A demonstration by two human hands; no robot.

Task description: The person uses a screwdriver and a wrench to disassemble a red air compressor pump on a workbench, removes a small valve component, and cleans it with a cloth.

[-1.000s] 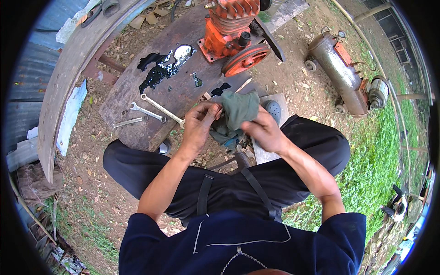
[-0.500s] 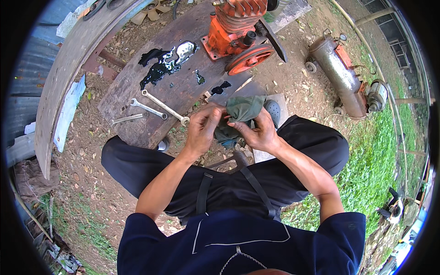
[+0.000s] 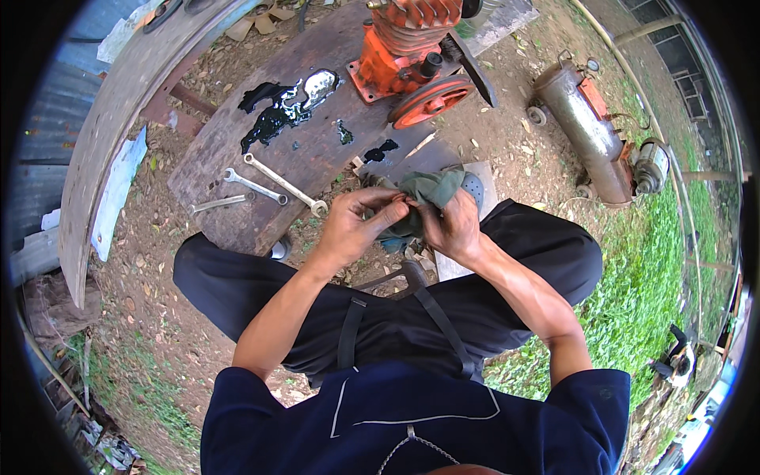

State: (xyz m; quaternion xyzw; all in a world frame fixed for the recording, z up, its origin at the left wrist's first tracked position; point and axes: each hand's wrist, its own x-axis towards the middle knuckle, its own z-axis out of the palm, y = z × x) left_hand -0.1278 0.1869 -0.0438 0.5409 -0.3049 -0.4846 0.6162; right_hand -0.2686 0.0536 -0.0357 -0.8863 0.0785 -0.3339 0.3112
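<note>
Seen from above, a seated person in a navy shirt (image 3: 412,423) and black trousers (image 3: 388,324) works with both hands close together between widely parted knees. A dark green cloth (image 3: 434,187) sits at the hands, just beyond the near edge of a low wooden bench (image 3: 202,162). The right hand (image 3: 453,226) has a closed grip on the cloth, fingers bunched around its folds. The left hand (image 3: 352,226) meets it with bent fingers and thumb brought near one another; whether that grip has hold of anything small cannot be told.

To the left, three wrenches lie on the bench: the largest wrench (image 3: 281,184) reaches the near edge with its lower end, the middle wrench (image 3: 255,188) lies beside it, and the smallest wrench (image 3: 220,204) lies close to the left edge. A stretch of plain wood separates them from a dark, shiny puddle (image 3: 277,119). Farther back stands an orange compressor pump (image 3: 408,47), its wheel (image 3: 431,101) at the bench's right side. Open ground (image 3: 507,119) stretches from there to a metal tank (image 3: 578,119). A grey clog (image 3: 473,188) is just beside the cloth.
</note>
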